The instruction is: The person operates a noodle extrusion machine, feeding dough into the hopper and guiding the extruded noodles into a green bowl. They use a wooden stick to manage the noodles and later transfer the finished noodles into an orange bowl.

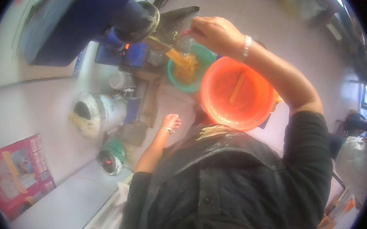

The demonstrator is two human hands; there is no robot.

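Note:
My right hand point(205, 30) is raised at the far side, beside a dark flat flap point(175, 25) at the mouth of a machine's round spout point(139, 21). Its fingers are pinched together; a small reddish bit shows at their tips, too blurred to name. Below the spout, yellow-orange material point(183, 65) hangs into a green basin point(170, 75). A large orange-red bucket point(212, 110) stands in front of me with a yellow strip point(237, 87) inside. Lower and to the left, my left hand point(172, 121) is loosely curled, with nothing visible in it.
The blue machine body point(79, 16) looms at upper left. Along the left wall are a grey motor point(122, 81), a white cylindrical machine part point(106, 110) and a green-cased device point(112, 157). A pink poster point(19, 172) hangs there. Bagged goods point(354, 160) stand at right.

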